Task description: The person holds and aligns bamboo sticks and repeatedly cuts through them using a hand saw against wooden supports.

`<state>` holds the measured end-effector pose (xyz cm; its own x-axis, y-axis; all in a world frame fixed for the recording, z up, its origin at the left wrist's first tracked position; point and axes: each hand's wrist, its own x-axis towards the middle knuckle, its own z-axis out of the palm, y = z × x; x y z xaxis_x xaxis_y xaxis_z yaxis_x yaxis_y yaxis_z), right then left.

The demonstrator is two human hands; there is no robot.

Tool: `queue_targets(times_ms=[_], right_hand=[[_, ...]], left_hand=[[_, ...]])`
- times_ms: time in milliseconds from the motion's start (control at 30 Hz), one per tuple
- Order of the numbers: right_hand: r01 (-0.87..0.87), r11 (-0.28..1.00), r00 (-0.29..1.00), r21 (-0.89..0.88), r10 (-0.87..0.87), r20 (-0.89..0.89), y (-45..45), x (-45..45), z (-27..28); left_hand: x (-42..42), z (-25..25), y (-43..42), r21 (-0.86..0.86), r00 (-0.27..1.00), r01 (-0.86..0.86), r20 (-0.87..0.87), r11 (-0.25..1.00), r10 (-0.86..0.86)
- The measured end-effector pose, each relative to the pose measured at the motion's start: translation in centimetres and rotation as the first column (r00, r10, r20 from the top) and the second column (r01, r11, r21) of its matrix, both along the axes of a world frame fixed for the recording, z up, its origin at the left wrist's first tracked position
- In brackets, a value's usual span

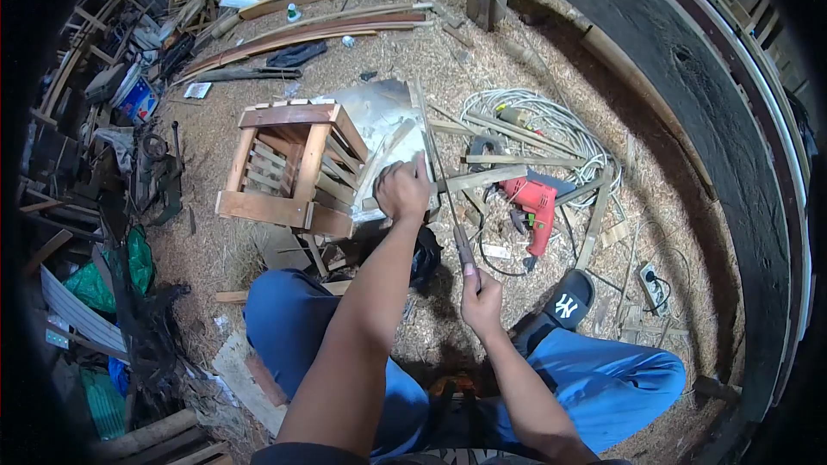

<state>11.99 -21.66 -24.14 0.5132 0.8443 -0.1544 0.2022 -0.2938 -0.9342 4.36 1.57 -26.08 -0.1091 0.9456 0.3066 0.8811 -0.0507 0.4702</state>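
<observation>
My left hand [402,191] is closed over a thin wooden strip [482,178], pressing it down on a pale, stained work surface [366,108]. The strip sticks out to the right, past my fingers. My right hand [481,301] grips the handle of a handsaw [443,176], thumb along the top. Its long narrow blade, seen nearly edge-on, points away from me and crosses the strip just right of my left hand. Whether the teeth touch the wood, I cannot tell. Left of the work surface stands a slatted wooden crate-like frame [310,168].
A red power drill [538,202] lies on the sawdust-covered ground [345,69] at right, near a coiled pale cable [577,133] and loose wood strips. A power socket [655,280] sits farther right. Long boards [301,39] lie ahead; scrap clutters the left. A dark beam [689,69] curves along the right.
</observation>
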Motion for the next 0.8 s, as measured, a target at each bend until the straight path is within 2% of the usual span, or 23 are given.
queue_targets(times_ms=[33,133,167,200,267,300,433,533,633,700,767,800], right_hand=[[0.001,1.000,1.000,0.011,-0.001,0.007,0.0,0.0,0.0],[0.009,1.000,1.000,0.023,-0.010,0.029,0.1,-0.3,0.4],[0.019,0.999,0.999,0.032,-0.020,0.048,0.1,-0.4,0.5],[0.025,0.999,0.999,0.023,-0.026,0.044,0.0,-0.3,0.2],[0.004,0.999,0.991,-0.046,-0.010,-0.135,-0.6,0.3,-0.3],[0.022,0.997,0.987,-0.068,-0.032,-0.160,-1.1,0.2,0.3],[0.032,0.988,0.982,-0.150,-0.059,-0.179,-2.2,0.3,0.7],[0.021,0.990,0.996,-0.138,-0.032,-0.084,-1.3,0.5,1.6],[0.033,0.992,0.996,-0.124,-0.043,-0.080,-1.2,0.5,0.8],[0.027,0.992,0.997,-0.125,-0.036,-0.072,-1.9,0.8,0.4],[0.019,0.993,0.981,-0.117,-0.041,-0.189,-2.3,1.1,0.0],[0.027,0.993,0.980,-0.113,-0.048,-0.192,-2.3,1.0,0.3]], left_hand=[[0.5,1.0,0.0,-0.113,0.996,-0.090,-0.002,0.990,0.090],[0.9,0.8,0.7,-0.134,0.990,-0.141,-0.030,0.981,0.138],[1.2,0.8,0.4,-0.060,0.989,-0.142,-0.049,0.988,0.139],[1.2,0.7,0.4,-0.068,0.990,-0.137,-0.054,0.988,0.133],[1.2,0.5,0.4,0.070,0.986,-0.104,-0.125,0.992,0.112],[1.3,0.5,0.5,0.077,0.983,-0.099,-0.145,0.992,0.109],[1.4,0.7,0.4,0.060,0.985,-0.101,-0.133,0.993,0.108],[1.2,0.4,0.6,0.046,0.986,-0.069,-0.148,0.997,0.075],[1.3,0.1,0.7,0.067,0.984,-0.078,-0.157,0.995,0.088],[1.2,-0.1,0.7,0.024,0.990,-0.072,-0.116,0.997,0.074],[1.2,0.1,0.7,-0.020,0.994,-0.075,-0.081,0.997,0.073],[1.2,0.0,0.7,-0.017,0.994,-0.067,-0.083,0.998,0.066]])
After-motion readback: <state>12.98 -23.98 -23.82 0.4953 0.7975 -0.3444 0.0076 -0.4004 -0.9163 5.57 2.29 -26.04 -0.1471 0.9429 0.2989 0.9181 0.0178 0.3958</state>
